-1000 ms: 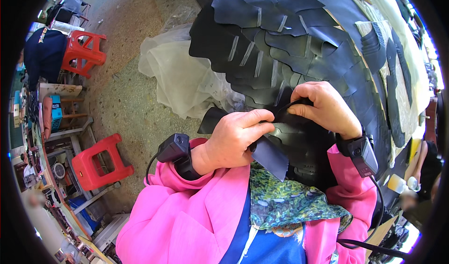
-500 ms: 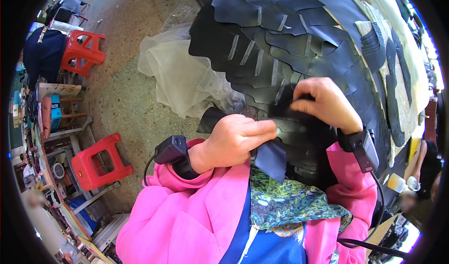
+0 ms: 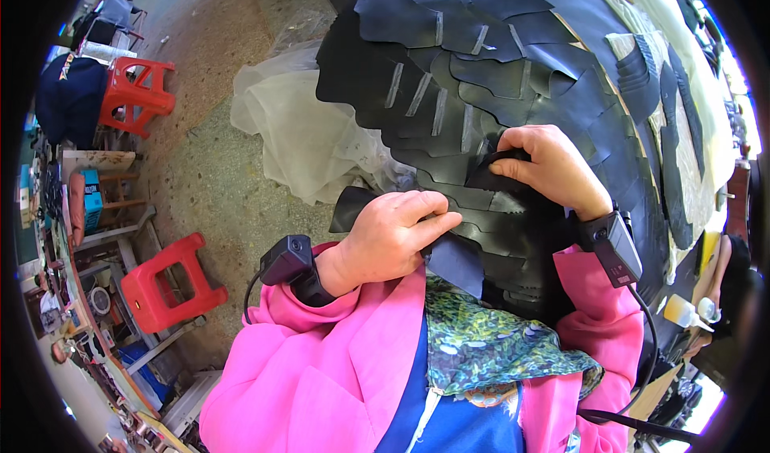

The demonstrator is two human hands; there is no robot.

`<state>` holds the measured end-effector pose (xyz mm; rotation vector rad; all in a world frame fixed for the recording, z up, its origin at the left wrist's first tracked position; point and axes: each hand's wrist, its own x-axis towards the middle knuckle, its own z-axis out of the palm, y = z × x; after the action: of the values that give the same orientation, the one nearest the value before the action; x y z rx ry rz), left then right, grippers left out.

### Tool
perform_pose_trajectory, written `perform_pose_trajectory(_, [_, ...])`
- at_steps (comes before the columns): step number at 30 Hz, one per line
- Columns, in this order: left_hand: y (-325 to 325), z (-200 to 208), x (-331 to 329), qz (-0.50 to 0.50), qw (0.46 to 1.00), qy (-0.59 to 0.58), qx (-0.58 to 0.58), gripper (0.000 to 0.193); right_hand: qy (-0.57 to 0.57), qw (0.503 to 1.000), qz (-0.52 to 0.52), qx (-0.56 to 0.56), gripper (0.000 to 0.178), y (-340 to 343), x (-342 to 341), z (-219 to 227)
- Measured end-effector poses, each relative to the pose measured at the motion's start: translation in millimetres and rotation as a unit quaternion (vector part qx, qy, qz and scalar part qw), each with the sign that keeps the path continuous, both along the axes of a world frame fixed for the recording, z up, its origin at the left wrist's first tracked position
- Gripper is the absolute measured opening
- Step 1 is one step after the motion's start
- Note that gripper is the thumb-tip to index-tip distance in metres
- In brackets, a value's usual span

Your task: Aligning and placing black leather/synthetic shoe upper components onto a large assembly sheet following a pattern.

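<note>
Rows of overlapping black leather pieces [image 3: 513, 76] cover the table, several with light grey strips on them. My right hand [image 3: 549, 164] pinches the edge of a black leather piece [image 3: 491, 177] between thumb and fingers, above the rows. Closer to my body, my left hand [image 3: 393, 232] curls around a blue-grey piece [image 3: 457, 265] that hangs below its fingers; the palm is hidden. Two of its fingers stretch to the right. A dark flap [image 3: 353, 207] shows behind the left hand; whether it is held I cannot see.
Translucent plastic sheeting [image 3: 297, 124] lies beside the table on the left. Two red stools [image 3: 172, 283] stand on the floor beyond it. At the right are more dark cut pieces [image 3: 678, 156], a yellowish bottle [image 3: 680, 312] and another person's arm [image 3: 716, 273].
My right hand has shifted slightly, and the piece in its fingers shows more clearly. My left hand has drawn a little to the left, its outstretched fingers now further apart.
</note>
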<state>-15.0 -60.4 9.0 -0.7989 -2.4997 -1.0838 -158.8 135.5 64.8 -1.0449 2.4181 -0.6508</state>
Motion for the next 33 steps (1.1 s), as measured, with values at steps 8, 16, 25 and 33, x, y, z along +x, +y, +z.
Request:
perform_pose_trajectory(8, [2, 3, -1, -0.006, 1.0, -0.013, -0.001, 0.036, 0.003, 1.0, 0.001, 0.002, 0.025, 1, 0, -2])
perform_pose_trajectory(16, [6, 0, -6, -0.017, 0.999, -0.021, -0.033, 0.033, 0.011, 1.0, -0.001, 0.004, 0.025, 0, 1, -3])
perform_pose_trajectory(25, [10, 4, -7, -0.007, 0.997, -0.025, -0.073, 0.031, 0.029, 0.995, -0.028, -0.092, 0.018, 0, 3, -12])
perform_pose_trajectory(33, [11, 6, -9, -0.008, 0.996, -0.034, -0.076, 0.03, 0.06, 0.995, -0.023, -0.082, 0.016, -2, 4, -15])
